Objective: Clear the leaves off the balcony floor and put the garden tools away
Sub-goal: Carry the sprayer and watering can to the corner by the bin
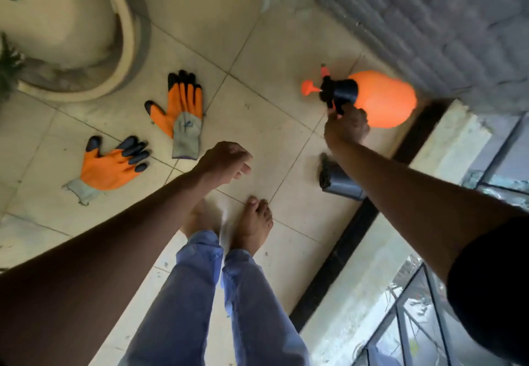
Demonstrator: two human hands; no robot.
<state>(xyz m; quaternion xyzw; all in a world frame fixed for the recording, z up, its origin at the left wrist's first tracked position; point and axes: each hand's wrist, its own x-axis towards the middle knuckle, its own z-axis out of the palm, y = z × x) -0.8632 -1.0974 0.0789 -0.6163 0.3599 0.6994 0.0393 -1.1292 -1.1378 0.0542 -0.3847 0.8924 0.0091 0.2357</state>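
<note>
Now our right hand (346,126) grips black trigger head of orange plastic spray bottle (380,98), lifting it for storage; left hand (226,162) loose, empty; two orange-black gloves (179,113) lie on tiled floor (257,51).

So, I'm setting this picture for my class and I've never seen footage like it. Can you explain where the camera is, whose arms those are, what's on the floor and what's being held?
There is one picture, taken by a camera worn on a person's head, looking down, so you see their own arms, legs and bare feet. No machine is involved.

The right hand grips the black top of an orange spray bottle, near the grey wall. The left hand holds nothing, its fingers loosely curled above the tiled floor.

On the floor lie two orange and black gardening gloves, one nearer the person and one farther away. A dark object sits partly hidden under the right arm; I cannot tell what it is. A large pale plant pot stands at upper left.
</note>
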